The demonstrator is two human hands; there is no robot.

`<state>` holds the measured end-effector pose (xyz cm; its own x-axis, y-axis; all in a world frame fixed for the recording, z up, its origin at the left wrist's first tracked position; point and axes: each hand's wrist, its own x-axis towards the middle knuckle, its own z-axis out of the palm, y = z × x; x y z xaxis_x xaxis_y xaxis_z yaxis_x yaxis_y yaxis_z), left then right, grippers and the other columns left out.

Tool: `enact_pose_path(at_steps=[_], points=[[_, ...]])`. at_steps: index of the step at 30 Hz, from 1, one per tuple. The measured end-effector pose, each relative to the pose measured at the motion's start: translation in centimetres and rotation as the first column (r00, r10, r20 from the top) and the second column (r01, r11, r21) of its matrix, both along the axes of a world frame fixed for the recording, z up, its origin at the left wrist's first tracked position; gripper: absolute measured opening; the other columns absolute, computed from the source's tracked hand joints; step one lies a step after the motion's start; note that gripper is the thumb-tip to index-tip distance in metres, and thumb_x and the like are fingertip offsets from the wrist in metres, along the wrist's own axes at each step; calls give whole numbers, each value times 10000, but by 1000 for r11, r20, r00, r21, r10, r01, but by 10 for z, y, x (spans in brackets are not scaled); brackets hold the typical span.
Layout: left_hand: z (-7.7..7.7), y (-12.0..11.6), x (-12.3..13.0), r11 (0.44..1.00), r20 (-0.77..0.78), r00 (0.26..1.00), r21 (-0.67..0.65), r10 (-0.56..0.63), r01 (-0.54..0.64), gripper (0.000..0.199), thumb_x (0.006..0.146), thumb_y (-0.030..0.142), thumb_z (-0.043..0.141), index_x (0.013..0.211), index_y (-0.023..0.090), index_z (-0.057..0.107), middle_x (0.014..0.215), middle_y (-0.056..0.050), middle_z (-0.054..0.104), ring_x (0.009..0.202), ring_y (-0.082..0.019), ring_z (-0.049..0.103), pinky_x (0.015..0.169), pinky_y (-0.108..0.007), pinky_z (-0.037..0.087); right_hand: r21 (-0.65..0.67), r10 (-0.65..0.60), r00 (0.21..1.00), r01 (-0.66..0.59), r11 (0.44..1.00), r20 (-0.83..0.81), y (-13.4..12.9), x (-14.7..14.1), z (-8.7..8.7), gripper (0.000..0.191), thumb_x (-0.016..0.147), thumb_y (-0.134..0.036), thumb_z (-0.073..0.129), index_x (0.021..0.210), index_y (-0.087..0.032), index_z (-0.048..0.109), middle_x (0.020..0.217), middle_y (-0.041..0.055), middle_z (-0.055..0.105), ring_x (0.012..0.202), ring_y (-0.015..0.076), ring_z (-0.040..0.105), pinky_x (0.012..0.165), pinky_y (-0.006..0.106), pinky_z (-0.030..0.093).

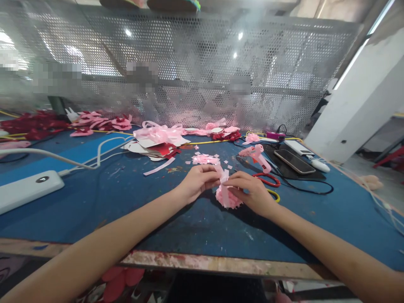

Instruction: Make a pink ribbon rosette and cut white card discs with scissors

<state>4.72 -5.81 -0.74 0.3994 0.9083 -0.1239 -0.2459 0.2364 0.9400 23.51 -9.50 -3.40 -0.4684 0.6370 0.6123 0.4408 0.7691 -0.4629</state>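
Note:
A pink ribbon [224,191] is pinched in the fingers of my left hand [202,182]; it runs down over a ruffled pink paper flower [232,200]. My right hand [249,189] has its fingers closed on the same ribbon from the other side, partly covering the flower. The flower sits low over the blue table. Just beyond my hands lies a small pile of pink paper squares [205,159]. A pair of scissors with red and yellow handles [268,180] rests right of my right hand, its blades hidden.
A pink glue gun [257,156] and a phone [294,161] lie to the right. Pink ribbons [160,133] top a stack of white and red card pieces [148,150]. At left is a white power bank [28,191] with cables. A perforated metal panel [189,63] stands behind.

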Motion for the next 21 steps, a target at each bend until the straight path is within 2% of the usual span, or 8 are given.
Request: enact_pose_path(at_steps=[4,7,11,13,18,21], points=[[-1,1,-1,996,51,999,-88,16,-12,85,631,65,700,651,117,636,656,-13,631,606,-71,606,623,-156,515,-20,-41,996,40,999,-73,2,3,1,327,904,-178,395,1178,-268,549,1022,74,607,865,177,578,733,335,502],[-2,1,-1,994,48,999,-107,2,3,91,622,70,709,660,115,639,661,-17,633,616,-77,615,638,-161,524,-19,-23,998,22,1000,-63,1,3,3,275,879,-224,488,1126,-282,592,1050,76,564,914,181,560,724,314,503],[-4,-2,0,997,-3,999,-56,-49,49,118,588,110,736,657,109,639,633,-5,614,569,-65,594,611,-155,513,-11,11,999,-11,1000,-45,-2,0,6,136,854,-256,554,909,-260,678,950,60,555,896,172,558,780,322,481],[-4,-3,1,999,-44,998,-20,-50,49,139,579,139,743,670,112,641,639,-6,616,559,-69,593,601,-168,511,-52,-3,997,-1,999,-77,-3,-2,6,113,844,-279,569,864,-242,674,926,60,566,853,169,565,743,315,487],[-3,-6,2,1000,-97,995,7,-14,15,192,561,161,746,721,138,641,660,3,621,552,-82,597,627,-225,524,-171,-71,986,45,984,-152,-3,-5,8,82,813,-274,580,804,-213,635,924,61,575,773,157,568,617,276,485],[-1,-3,2,997,-103,994,81,21,-13,159,584,169,729,702,137,626,665,7,611,564,-80,590,629,-225,522,-80,-136,984,127,989,-119,1,2,13,142,793,-188,545,907,-229,618,975,67,576,870,189,569,662,301,490]])
